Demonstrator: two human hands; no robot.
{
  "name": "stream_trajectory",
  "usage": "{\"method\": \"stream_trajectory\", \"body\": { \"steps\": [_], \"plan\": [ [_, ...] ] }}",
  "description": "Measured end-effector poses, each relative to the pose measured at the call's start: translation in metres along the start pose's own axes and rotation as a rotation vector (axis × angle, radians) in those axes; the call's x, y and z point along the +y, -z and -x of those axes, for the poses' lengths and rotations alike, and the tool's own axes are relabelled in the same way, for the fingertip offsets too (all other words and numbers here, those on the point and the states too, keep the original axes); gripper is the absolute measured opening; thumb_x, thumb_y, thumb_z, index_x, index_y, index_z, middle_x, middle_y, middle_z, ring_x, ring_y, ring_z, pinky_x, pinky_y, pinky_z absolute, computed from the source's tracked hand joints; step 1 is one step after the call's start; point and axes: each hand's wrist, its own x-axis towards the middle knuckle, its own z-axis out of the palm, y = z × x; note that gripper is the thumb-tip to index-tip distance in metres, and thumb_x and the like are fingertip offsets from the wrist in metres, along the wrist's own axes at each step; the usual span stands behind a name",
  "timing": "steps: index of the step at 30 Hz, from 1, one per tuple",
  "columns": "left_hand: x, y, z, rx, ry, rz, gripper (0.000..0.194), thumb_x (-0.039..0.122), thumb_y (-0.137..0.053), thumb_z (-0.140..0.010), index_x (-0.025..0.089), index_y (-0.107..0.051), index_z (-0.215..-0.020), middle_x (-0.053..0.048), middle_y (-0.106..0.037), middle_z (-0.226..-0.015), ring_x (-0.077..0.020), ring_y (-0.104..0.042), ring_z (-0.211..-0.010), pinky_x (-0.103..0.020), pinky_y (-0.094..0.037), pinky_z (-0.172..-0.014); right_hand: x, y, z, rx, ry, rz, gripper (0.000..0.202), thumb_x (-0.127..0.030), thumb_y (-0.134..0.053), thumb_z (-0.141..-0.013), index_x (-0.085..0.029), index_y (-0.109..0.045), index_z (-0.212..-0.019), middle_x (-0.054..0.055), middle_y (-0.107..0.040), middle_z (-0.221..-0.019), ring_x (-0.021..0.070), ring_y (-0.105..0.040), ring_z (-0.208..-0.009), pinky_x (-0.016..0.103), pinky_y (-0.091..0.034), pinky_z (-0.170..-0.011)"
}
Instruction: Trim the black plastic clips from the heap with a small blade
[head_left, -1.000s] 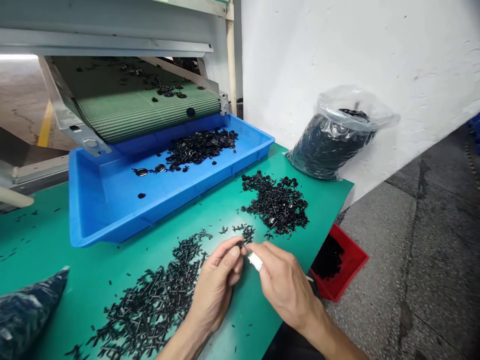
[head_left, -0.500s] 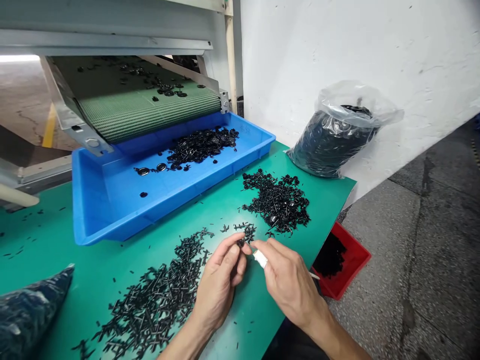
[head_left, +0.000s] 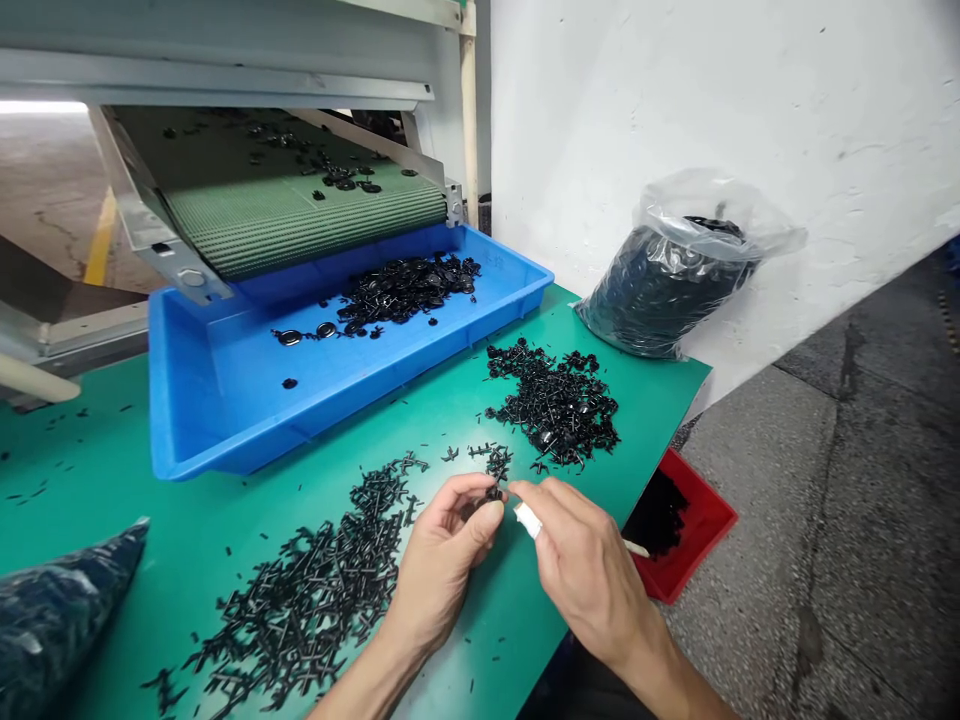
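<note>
My left hand (head_left: 442,555) is closed, pinching a small black plastic part (head_left: 493,494) between thumb and fingertips. Just to its right, my right hand (head_left: 589,560) is curled with the index fingertip close to that part. A slim pale-ended tool (head_left: 636,549) sticks out from the far side of my right hand; its working end cannot be made out. White wrapping (head_left: 528,520) shows at the right thumb. Beside my left hand spreads a pile of black cross-shaped pieces (head_left: 322,590). Beyond both hands lies a heap of black parts (head_left: 559,405).
A green conveyor belt (head_left: 300,225) slopes down into a blue tray (head_left: 247,440) holding black parts. An open clear bag (head_left: 660,280) of black parts leans on the wall. At the right, below the green table (head_left: 420,410), is a red bin (head_left: 701,545). Another filled bag (head_left: 67,610) lies front left.
My left thumb and fingers have shifted around the small black part, which sits slightly lower and farther right. My right hand has moved slightly right. The view has shifted a little.
</note>
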Motion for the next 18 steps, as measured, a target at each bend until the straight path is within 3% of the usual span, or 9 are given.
{"method": "stream_trajectory", "body": {
  "steps": [7,12,18],
  "plan": [
    [0.0018,-0.0029,0.0013,-0.032,-0.093,-0.201,0.024,0.035,-0.077,-0.078,0.024,-0.070,-0.098,-0.001,-0.068,-0.091,-0.0162,-0.056,-0.086,-0.025,-0.043,-0.075,0.0045,0.0065,0.0014,-0.008,0.034,0.030,0.045,0.002,-0.035,-0.085,-0.017,-0.063,-0.115,0.007,-0.065,-0.094,0.0237,-0.059,-0.089,0.038,-0.048,-0.078],
    [0.0056,-0.0047,0.0026,-0.046,-0.052,-0.220,0.026,0.039,-0.076,-0.077,0.023,-0.070,-0.096,0.002,-0.062,-0.079,-0.0136,-0.050,-0.068,-0.025,-0.039,-0.062,0.0072,0.0078,0.0054,-0.045,0.028,0.027,0.048,0.003,-0.036,-0.084,-0.018,-0.062,-0.119,0.007,-0.064,-0.092,0.0230,-0.059,-0.086,0.036,-0.049,-0.075],
    [0.0037,-0.0016,0.0022,-0.120,-0.026,-0.236,0.036,0.044,-0.062,-0.089,0.021,-0.064,-0.116,0.006,-0.052,-0.061,-0.0117,-0.042,-0.057,-0.025,-0.031,-0.054,0.0081,0.0087,0.0072,-0.068,0.027,0.027,0.047,0.001,-0.036,-0.086,-0.020,-0.062,-0.119,0.006,-0.063,-0.092,0.0219,-0.059,-0.086,0.035,-0.049,-0.075]
  ]
}}
